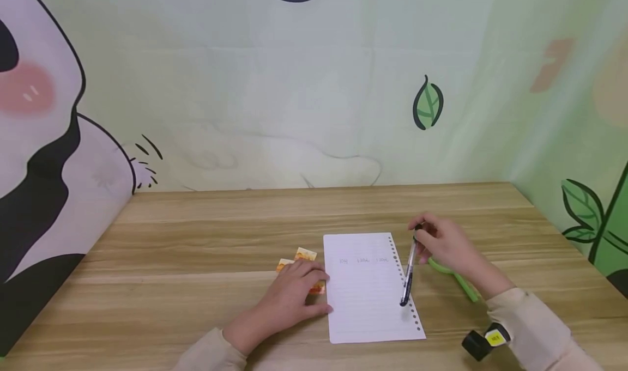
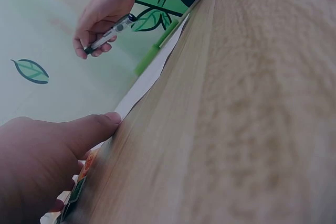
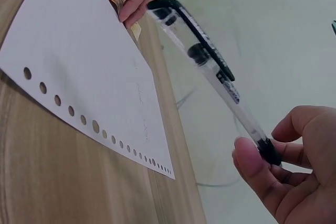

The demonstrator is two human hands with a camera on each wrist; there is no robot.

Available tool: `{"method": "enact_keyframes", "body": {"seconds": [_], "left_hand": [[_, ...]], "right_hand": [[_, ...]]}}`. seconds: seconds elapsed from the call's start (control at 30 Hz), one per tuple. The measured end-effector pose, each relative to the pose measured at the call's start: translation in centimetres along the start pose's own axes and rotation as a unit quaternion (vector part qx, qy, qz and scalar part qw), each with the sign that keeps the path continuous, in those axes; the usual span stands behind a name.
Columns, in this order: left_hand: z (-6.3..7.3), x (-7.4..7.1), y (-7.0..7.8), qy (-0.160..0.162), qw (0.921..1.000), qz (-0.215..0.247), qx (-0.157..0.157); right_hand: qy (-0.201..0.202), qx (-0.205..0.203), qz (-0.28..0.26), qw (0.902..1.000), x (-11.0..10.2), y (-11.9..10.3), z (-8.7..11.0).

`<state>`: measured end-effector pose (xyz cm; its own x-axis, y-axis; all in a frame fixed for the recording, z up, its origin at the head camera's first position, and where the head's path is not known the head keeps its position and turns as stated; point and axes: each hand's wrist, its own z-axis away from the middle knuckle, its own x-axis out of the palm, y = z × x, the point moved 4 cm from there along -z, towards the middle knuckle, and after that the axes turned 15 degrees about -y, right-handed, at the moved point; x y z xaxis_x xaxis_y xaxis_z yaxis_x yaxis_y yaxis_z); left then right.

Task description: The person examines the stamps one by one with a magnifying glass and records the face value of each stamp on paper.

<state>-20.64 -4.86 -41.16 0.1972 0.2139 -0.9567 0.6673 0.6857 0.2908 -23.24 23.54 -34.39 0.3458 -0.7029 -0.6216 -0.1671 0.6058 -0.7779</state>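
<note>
A loose sheet of lined paper (image 1: 365,300) lies on the wooden table, punched with holes along its right edge and bearing a short row of faint writing near the top. My left hand (image 1: 296,289) rests at its left edge, fingers spread over small orange and yellow cards (image 1: 306,254) that it partly covers. Its thumb (image 2: 102,125) touches the paper's edge. Above the paper's right edge, my right hand (image 1: 444,243) pinches a clear-barrelled pen (image 3: 215,80) by one black end. The pen's other end, with a black clip, slants down toward me.
A bright green curved strip (image 1: 466,287) lies on the table, partly under my right forearm. At the right cuff is a black block (image 1: 476,345) with a yellow label. A printed cloth backdrop (image 1: 294,104) with leaves and a panda stands behind the table (image 1: 186,235).
</note>
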Motion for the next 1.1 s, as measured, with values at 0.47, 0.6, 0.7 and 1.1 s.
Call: {"method": "enact_keyframes", "body": {"seconds": [0.47, 0.6, 0.7, 1.1], "left_hand": [[0.1, -0.1, 0.1, -0.001, 1.0, 0.003, -0.003], [0.1, 0.0, 0.0, 0.0, 1.0, 0.003, -0.002], [0.0, 0.0, 0.0, -0.001, 1.0, 0.005, -0.002], [0.0, 0.0, 0.1, -0.006, 1.0, 0.005, -0.003]], "right_hand": [[0.011, -0.01, 0.026, 0.9995, -0.9, -0.4, 0.4], [0.007, -0.012, 0.038, 0.9992, -0.7, -0.3, 0.5], [0.007, -0.008, 0.036, 0.9993, -0.5, 0.0, 0.5], [0.007, 0.029, 0.086, 0.9959, 1.3, 1.7, 0.8]]}}
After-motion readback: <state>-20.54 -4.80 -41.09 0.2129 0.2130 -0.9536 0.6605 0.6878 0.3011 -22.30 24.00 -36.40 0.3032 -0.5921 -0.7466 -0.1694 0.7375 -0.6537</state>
